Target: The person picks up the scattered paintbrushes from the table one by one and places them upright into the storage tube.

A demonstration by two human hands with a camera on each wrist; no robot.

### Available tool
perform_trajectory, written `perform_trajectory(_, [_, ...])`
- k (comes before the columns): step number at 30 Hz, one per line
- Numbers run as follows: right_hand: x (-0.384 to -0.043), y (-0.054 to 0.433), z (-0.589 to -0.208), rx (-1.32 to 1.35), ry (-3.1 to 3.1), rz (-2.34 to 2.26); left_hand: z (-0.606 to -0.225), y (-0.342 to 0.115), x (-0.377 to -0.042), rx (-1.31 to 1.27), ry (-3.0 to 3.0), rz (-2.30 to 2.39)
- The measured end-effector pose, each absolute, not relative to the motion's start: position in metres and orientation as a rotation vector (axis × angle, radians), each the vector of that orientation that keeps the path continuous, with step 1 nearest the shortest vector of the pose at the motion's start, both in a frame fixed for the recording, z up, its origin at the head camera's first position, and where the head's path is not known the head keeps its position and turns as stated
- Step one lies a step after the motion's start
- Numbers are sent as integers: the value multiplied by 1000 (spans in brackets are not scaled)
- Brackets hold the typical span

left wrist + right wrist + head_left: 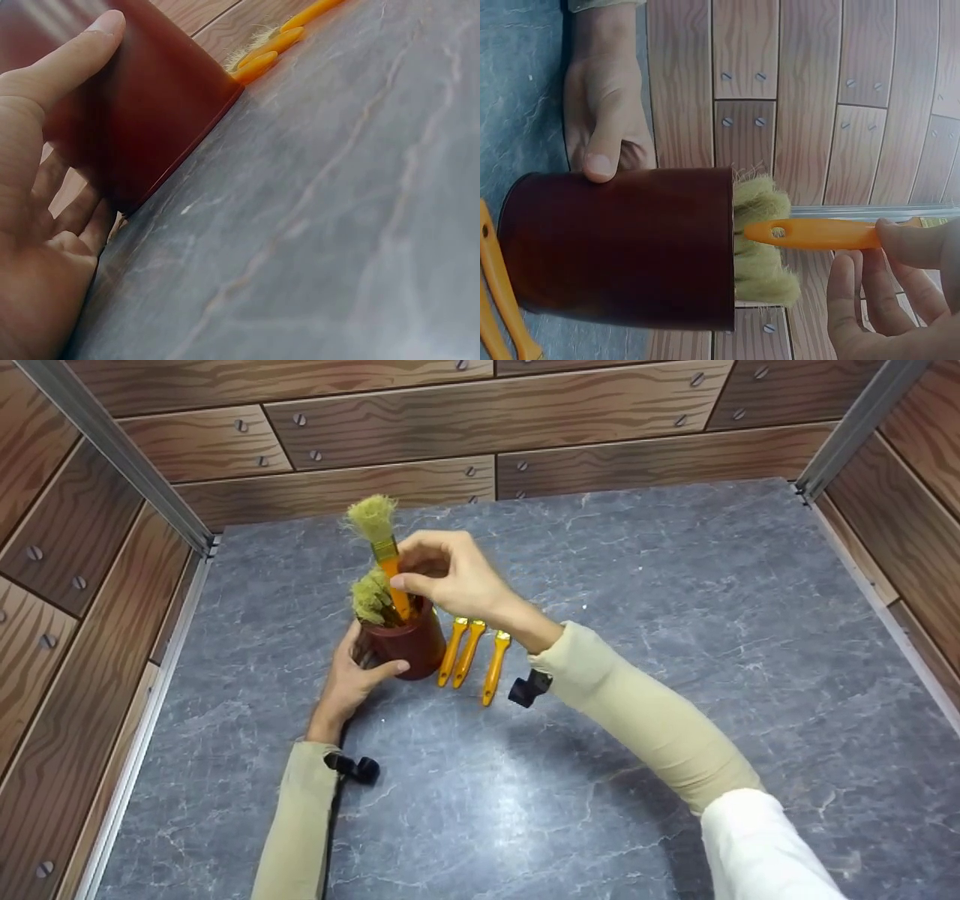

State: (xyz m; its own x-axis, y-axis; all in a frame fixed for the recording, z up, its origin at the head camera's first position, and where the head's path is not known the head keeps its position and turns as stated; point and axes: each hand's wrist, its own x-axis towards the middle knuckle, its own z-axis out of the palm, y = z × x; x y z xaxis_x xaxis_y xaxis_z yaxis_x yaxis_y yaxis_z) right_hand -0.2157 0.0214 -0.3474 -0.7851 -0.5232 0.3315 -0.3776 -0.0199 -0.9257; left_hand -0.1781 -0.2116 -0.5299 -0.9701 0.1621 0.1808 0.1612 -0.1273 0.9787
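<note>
A dark red cylindrical cup (409,649) stands upright on the table, with bristle heads of several brushes (371,598) showing at its mouth. My left hand (351,679) holds the cup from the left side, its thumb across the front wall. Between thumb and fingers, my right hand (457,574) pinches a paintbrush (817,233) by its orange handle. That brush is bristles-up over the cup's mouth; in the right wrist view its handle end is just outside the rim, in front of the other bristles.
Three orange-handled paintbrushes (470,654) lie on the grey marbled table (637,697) just right of the cup, their bristle ends partly hidden behind the right hand and wrist. Wood-patterned walls (480,405) with metal edge strips bound the table.
</note>
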Motion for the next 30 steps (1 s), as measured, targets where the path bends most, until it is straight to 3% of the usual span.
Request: perform_trajectory(30, [-218,15,-362,-961,2217,-1835,-530,-211,-178,384,2083,2331])
